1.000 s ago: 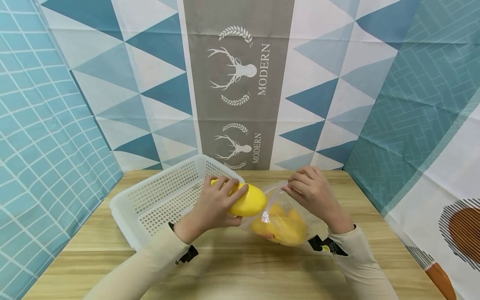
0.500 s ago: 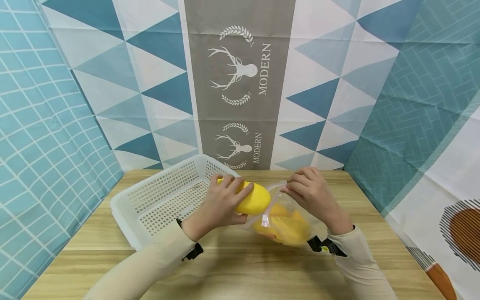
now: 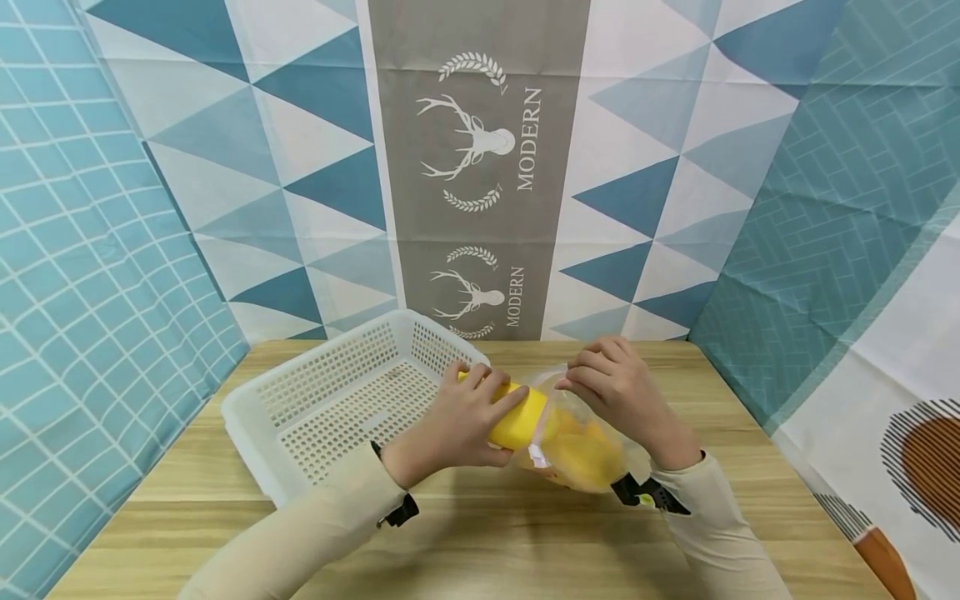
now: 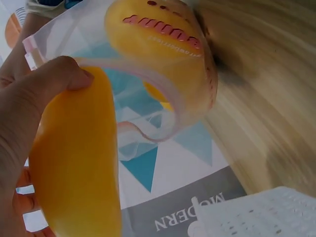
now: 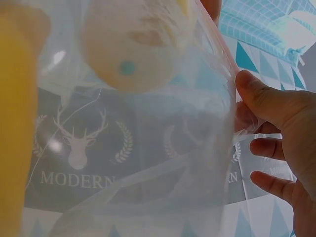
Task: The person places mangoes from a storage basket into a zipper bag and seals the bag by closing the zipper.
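My left hand grips a smooth yellow mango, thumb on one side and fingers curled round the other. The mango's far end is at the mouth of a clear zip bag, overlapping its pink zip strip in the head view. Pinched between thumb and fingers of my right hand is the bag's upper rim, which stands open in the left wrist view. Several yellow fruits show through the bag, partly behind red print. The zip slider hangs at the rim's near side.
A white perforated plastic basket stands left of the bag, its right edge partly behind my left hand. Both rest on a wood-grain table. Patterned cloth walls stand behind and at both sides. Each wrist wears a black strap.
My left hand has moved right and slightly down, bringing the mango's end to the bag's mouth. The right hand keeps hold of the rim and has shifted slightly left.
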Demonstrator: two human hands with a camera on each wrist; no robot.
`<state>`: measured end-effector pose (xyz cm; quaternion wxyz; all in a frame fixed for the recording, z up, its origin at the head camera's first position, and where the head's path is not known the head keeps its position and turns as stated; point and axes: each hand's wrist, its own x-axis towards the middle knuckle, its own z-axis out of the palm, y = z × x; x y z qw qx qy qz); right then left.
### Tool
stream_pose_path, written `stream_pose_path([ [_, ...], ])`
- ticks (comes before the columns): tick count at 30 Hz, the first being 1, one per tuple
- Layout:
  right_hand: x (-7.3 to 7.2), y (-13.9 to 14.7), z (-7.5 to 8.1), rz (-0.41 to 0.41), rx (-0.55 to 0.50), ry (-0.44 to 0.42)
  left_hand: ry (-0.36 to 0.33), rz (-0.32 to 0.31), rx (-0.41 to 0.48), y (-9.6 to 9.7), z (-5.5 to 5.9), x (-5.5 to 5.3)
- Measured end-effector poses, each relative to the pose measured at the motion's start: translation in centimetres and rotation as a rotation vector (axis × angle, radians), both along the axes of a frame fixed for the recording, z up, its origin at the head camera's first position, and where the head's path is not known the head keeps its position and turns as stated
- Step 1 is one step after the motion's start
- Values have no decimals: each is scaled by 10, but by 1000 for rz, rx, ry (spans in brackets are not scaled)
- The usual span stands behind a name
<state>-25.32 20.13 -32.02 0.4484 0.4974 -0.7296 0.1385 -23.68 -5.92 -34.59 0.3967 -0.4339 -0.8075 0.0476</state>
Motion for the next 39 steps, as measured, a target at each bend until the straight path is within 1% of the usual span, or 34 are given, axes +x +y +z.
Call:
stream_pose_path([
  [6,-1,0,-1,13,0,16,-45,-69,10,4,-8,0],
  [10,-1,1,-1,19,-4,19,-53,-99,-8,4,-12,-1],
  [16,-2,1,-1,24,-13,25,-10,-102,-61,3,-18,-2],
  [18,-2,1,-1,25,-15,28,-11,-103,-71,3,-19,-3],
  [24,-2,3,-1,20,-28,27,-54,-104,-125,-1,-20,-3],
  [29,-1,4,1,14,-22,22,-65,-100,-152,-3,-19,-1],
  [34,-1,4,1,17,-24,25,-70,-110,-149,-6,-18,0],
  [39,-1,3,2,22,-32,23,-93,-127,-133,-11,-18,1],
])
